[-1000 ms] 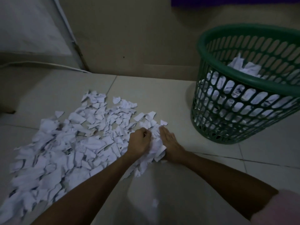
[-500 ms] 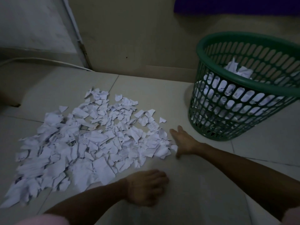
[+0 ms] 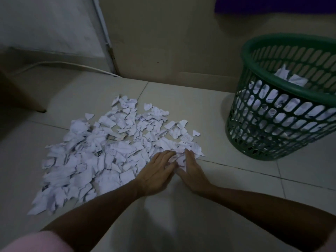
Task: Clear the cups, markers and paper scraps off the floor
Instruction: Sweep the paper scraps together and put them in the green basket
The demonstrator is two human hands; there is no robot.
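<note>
The left hand (image 3: pixel 156 171) and the right hand (image 3: pixel 192 171) lie side by side on the near right edge of the paper scraps (image 3: pixel 101 151), fingers stretched forward and flat, gripping nothing. A small clump of scraps is pressed between the two hands, which angle in toward each other; their thumbs seem to touch, though the dim light and some blur make that hard to judge.

The scraps spread in one loose heap to the left of the hands, white torn pieces with faint print that cannot be read. The fingertips of both hands are partly buried under the paper. A pink sleeve (image 3: pixel 34 240) is cut off at the bottom left corner of the frame.

The floor (image 3: pixel 227 188) is pale tile with dark grout lines, one running just past the right hand. To the right, well apart from the heap, stands a green slotted basket (image 3: pixel 269 142), its right side cut off by the frame edge; crumpled white paper shows through its slots and above them inside. Behind rises a plain beige wall (image 3: pixel 163 42), with a white cable (image 3: pixel 72 67) running along the floor at the left and a dark purple shape (image 3: pixel 272 4) at the top right, too dark to identify.
</note>
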